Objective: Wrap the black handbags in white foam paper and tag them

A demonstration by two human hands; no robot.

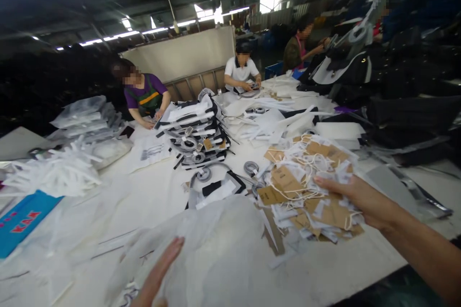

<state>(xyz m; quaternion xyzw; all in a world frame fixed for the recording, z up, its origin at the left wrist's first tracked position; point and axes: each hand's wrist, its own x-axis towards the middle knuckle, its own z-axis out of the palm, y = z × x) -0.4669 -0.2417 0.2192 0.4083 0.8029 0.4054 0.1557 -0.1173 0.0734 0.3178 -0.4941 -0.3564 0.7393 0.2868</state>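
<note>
My left hand (pixel 158 276) is low in the view, a finger stretched out over a crumpled translucent plastic bag (pixel 216 244); its other fingers are mostly out of sight. My right hand (pixel 360 199) grips the right side of a loose heap of brown and white hang tags (pixel 288 180) with white strings. The thumb lies over the heap, while the other fingers are hidden by tags. Just beyond the bag lies a flat black and white piece (pixel 226 187) with a grey coiled strap (pixel 251 168) beside it.
A tall stack of black and white pieces with grey straps (pixel 198 129) stands mid-table. White strips (pixel 54 168), a blue KAK packet (pixel 27 220) and bagged bundles (pixel 88 115) are at left. Black bags (pixel 338 69) pile up at right. Several people (pixel 146 93) work across the table.
</note>
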